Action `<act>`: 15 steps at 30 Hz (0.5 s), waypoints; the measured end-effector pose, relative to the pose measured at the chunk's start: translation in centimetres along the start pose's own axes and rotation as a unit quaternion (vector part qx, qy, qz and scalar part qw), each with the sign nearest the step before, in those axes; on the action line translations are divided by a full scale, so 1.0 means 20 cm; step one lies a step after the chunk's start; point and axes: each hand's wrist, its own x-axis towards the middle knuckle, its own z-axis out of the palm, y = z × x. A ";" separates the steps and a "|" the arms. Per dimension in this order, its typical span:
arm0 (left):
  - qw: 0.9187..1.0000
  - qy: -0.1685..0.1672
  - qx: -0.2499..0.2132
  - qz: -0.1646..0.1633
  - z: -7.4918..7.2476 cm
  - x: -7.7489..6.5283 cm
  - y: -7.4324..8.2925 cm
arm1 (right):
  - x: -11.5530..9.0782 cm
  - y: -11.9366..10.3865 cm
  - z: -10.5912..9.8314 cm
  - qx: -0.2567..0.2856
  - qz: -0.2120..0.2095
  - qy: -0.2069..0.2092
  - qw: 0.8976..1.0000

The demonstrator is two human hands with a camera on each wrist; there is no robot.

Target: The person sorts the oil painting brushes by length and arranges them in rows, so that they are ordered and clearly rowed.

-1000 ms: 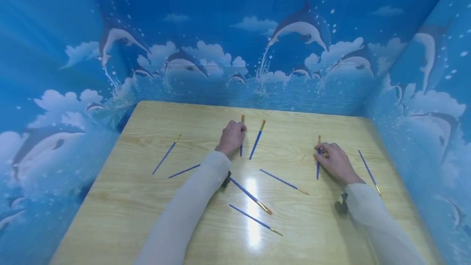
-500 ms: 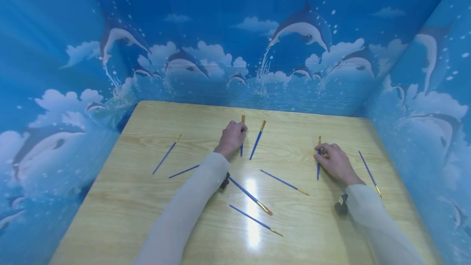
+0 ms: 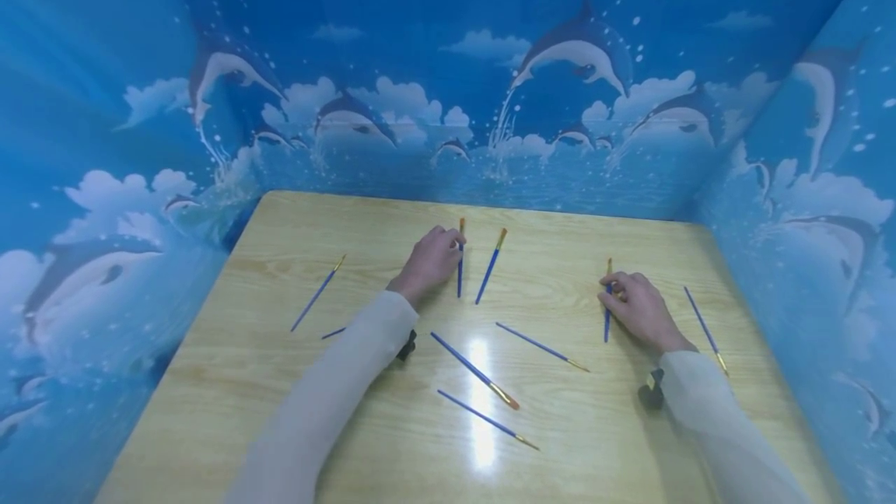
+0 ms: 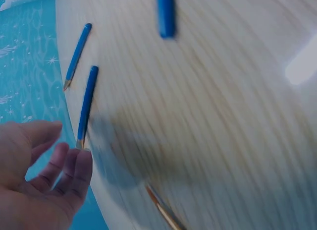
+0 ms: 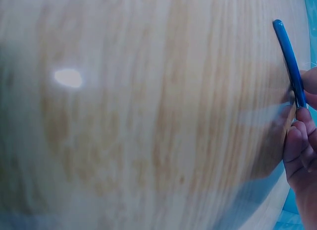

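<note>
My left hand (image 3: 428, 261) is beside an upright-lying flat paintbrush (image 3: 460, 274) with a blue handle, near the table's far edge. In the left wrist view its thumb and fingers (image 4: 79, 175) are relaxed and parted, with the brush lying on the table just past the fingertips. Close to its right lies another flat paintbrush (image 3: 489, 269), bristles pointing away. Farther right, my right hand (image 3: 638, 308) pinches a thin blue paintbrush (image 3: 607, 325) between thumb and fingers, its bristle end pointing away. The right wrist view shows the blue handle (image 5: 290, 56) sticking out from the fingertips.
Several more blue paintbrushes lie scattered on the wooden table (image 3: 231, 395): a slanted one (image 3: 315, 298) at left, a wide one (image 3: 470, 365) and thin ones in the middle, and one (image 3: 702, 321) at right. Dolphin-printed blue cloth (image 3: 392, 45) walls the sides and back.
My left hand has let go of its paintbrush and shifted slightly left, its forearm uncovering the wide brush's handle end. The right hand stays in place on its brush.
</note>
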 end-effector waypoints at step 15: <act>0.977 -0.106 0.079 0.164 -0.06 -0.16 -0.16 | 0.00 0.00 0.00 0.001 0.002 -0.004 1.000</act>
